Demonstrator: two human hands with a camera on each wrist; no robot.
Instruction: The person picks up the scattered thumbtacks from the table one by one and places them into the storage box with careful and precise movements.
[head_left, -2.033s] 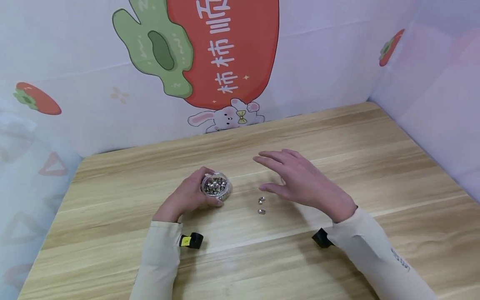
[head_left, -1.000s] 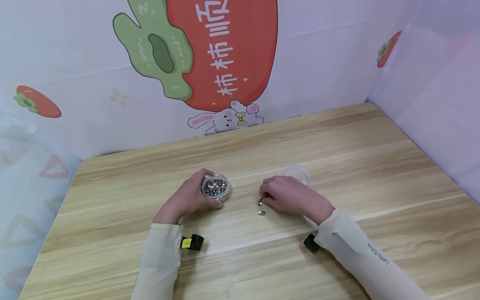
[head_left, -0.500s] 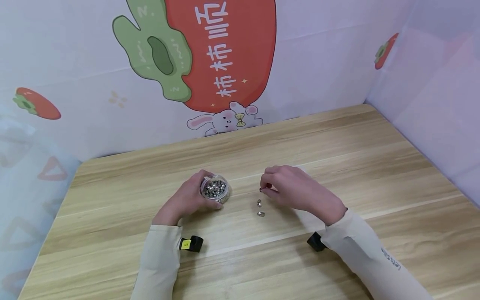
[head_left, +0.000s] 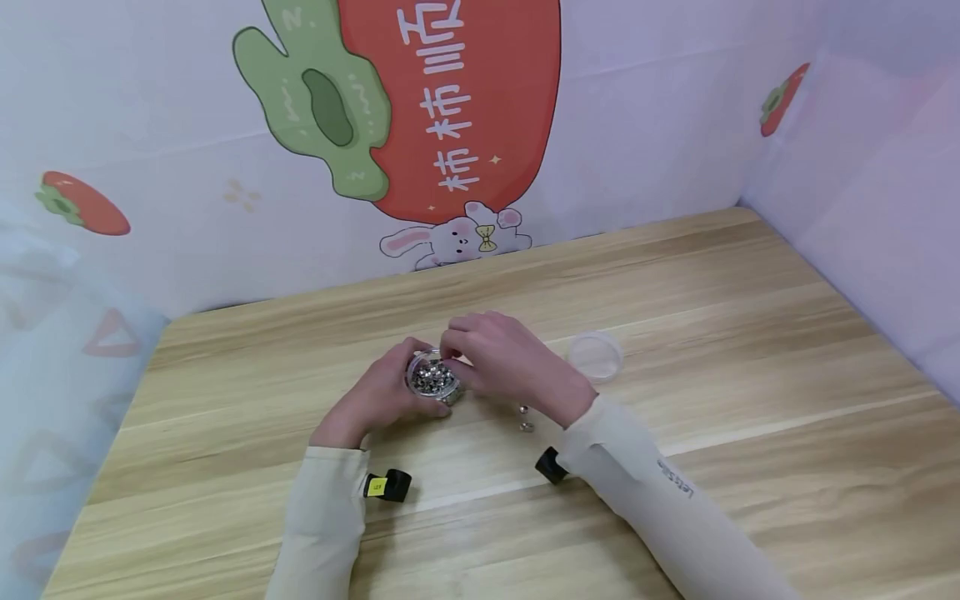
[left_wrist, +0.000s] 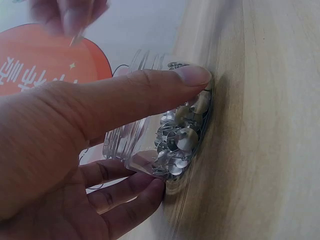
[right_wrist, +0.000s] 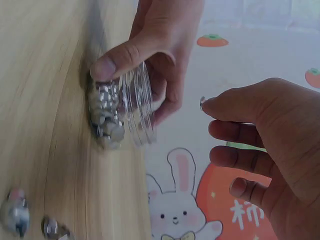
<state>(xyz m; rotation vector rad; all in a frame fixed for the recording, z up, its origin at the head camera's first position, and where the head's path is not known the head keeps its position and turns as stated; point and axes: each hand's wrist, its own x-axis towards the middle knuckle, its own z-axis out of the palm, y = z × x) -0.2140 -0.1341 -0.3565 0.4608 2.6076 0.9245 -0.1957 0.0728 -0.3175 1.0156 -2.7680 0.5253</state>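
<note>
My left hand (head_left: 378,396) grips a clear round jar (right_wrist: 138,112) from its left side, thumb along the near wall. The jar stands uncapped on the table, partly filled with silver thumbtacks (left_wrist: 187,139). Above the jar's right rim, my right hand (head_left: 504,357) pinches one thumbtack (right_wrist: 202,103) between thumb and forefinger; its other fingers are bent. Two loose thumbtacks (head_left: 527,427) lie on the wood below the right wrist, and both also show in the lower left of the right wrist view.
A clear round lid (head_left: 595,357) lies on the wood-grain table (head_left: 697,467), right of my right hand. Behind the table hangs a white cloth (head_left: 637,142) printed with a red fruit and a rabbit. Another pale cloth borders the right side.
My right hand has picked one thumbtack off the table, lifted it, and carried it left over the jar. Two remain on the wood. The left hand keeps its grip on the jar.
</note>
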